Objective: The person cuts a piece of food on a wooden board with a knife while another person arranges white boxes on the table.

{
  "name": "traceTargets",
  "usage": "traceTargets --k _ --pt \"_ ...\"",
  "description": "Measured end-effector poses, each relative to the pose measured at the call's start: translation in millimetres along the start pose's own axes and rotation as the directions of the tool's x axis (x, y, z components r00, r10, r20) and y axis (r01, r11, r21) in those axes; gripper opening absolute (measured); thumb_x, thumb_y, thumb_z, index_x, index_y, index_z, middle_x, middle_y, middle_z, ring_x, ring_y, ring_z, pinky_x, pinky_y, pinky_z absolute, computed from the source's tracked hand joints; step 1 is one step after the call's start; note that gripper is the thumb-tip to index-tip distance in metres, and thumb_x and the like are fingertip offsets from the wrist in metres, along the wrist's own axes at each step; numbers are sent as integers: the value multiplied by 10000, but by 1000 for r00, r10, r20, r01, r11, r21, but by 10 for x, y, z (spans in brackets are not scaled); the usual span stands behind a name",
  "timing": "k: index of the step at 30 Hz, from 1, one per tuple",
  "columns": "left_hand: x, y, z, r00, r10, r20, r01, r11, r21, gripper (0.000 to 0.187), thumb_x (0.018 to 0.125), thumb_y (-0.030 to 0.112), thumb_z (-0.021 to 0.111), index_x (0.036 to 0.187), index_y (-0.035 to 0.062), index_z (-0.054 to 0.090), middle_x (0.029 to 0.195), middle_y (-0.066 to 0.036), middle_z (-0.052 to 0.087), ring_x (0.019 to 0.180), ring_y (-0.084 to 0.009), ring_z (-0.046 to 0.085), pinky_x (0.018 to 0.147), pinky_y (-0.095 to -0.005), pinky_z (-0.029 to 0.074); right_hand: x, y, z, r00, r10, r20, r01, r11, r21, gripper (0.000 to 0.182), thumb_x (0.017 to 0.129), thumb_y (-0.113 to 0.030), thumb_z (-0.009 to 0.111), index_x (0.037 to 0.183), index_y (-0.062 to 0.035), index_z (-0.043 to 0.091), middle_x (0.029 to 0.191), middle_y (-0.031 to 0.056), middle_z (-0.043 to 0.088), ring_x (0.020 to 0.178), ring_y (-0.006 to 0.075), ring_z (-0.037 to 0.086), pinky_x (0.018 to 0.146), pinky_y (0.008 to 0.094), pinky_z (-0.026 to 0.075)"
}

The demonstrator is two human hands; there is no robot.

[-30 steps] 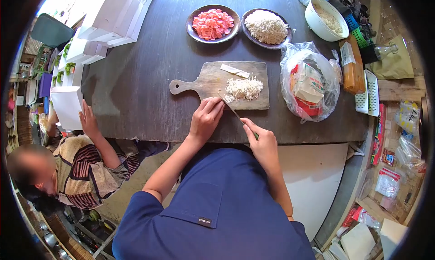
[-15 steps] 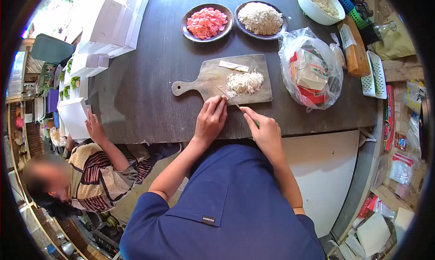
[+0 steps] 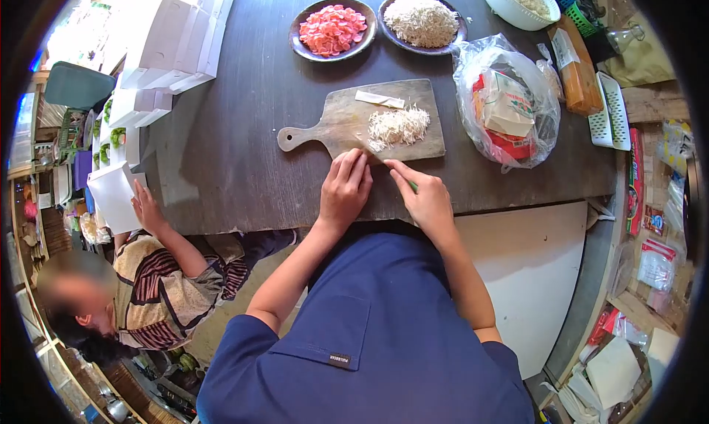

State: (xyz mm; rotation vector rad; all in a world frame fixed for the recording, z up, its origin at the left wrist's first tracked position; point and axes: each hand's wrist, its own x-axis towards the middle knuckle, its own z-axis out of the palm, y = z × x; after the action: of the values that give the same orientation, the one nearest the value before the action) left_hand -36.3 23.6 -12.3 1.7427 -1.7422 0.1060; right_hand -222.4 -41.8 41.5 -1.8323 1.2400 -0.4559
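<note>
A wooden cutting board (image 3: 341, 114) with a handle lies on the dark table. On it are a heap of pale, finely cut shreds (image 3: 399, 127) and one whitish flat strip (image 3: 379, 100). At the board's near edge, my left hand (image 3: 346, 187) is closed, fingertips pressed down beside the knife blade; whatever they pinch is hidden beneath them. My right hand (image 3: 427, 206) grips a knife (image 3: 413, 187) by its green handle, index finger stretched along it. The thin blade points up and left, near my left fingertips.
Behind the board stand a bowl of pink slices (image 3: 332, 31) and a bowl of pale shreds (image 3: 421, 21). A clear plastic bag (image 3: 546, 121) with packets sits right, a white basket (image 3: 521, 7) beyond. At left, another person's hand (image 3: 150, 211) touches a white box (image 3: 117, 199) near stacked boxes (image 3: 173, 43).
My right hand and the knife have shifted slightly up and left, closer to my left hand. The whole view has tilted a little. The shred heap looks about the same.
</note>
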Motion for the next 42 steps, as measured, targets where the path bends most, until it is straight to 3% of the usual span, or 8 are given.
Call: traceTargets --k 14,18,23,25,30,39,42 --pt "16 -34 -16 1000 15 -3 -15 1000 -15 320 910 38 761 1204 -81 719 1265 -164 679 1168 -335 675 1043 -408 573 -76 -30 -97 997 47 57 -46 999 -16 313 1097 -334 650 1370 -243 771 1113 221 771 1018 430 751 829 488 589" --pt "4 -43 -12 1000 -10 -1 10 998 -57 322 910 9 771 1218 -77 735 1270 -167 688 1189 -353 674 1045 -425 575 57 24 20 999 -26 21 25 1000 18 311 1090 -325 663 1371 -251 774 1149 216 770 1038 418 759 847 468 593" --pt "40 -134 -82 997 8 76 -3 997 -73 323 915 36 749 1227 -41 724 1261 -127 658 1197 -306 664 1038 -402 576 -3 -59 -81 1000 -5 -7 5 997 76 301 1086 -318 674 1355 -243 787 1155 203 779 1046 404 768 854 445 596" --pt "50 -142 -92 996 4 87 2 997 -79 326 908 34 746 1226 -34 726 1263 -119 655 1201 -299 662 1035 -398 577 -81 -209 -189 981 173 89 -176 984 23 300 1086 -229 694 1345 -104 779 1257 158 803 1194 233 781 997 338 572" --pt "83 -183 -128 993 20 119 -10 996 -86 333 883 26 741 1211 -31 730 1265 -109 657 1193 -288 666 1023 -391 582 -153 -118 -182 986 144 82 -147 989 30 290 1091 -224 695 1337 -99 782 1279 156 799 1209 219 774 1011 330 566" --pt "102 -229 -156 988 69 138 -49 989 -143 355 860 20 738 1210 -41 732 1272 -113 662 1185 -287 672 1003 -385 592 10 -113 -94 966 228 123 -234 971 39 297 1092 -216 694 1347 -88 776 1272 139 810 1174 162 770 1002 316 561" --pt "110 -270 -143 988 76 136 -57 989 -138 347 871 22 733 1212 -42 731 1277 -113 658 1184 -287 672 1001 -384 593 71 -133 -55 993 102 63 -106 992 62 291 1092 -223 697 1345 -107 782 1252 136 818 1158 152 768 999 314 560"
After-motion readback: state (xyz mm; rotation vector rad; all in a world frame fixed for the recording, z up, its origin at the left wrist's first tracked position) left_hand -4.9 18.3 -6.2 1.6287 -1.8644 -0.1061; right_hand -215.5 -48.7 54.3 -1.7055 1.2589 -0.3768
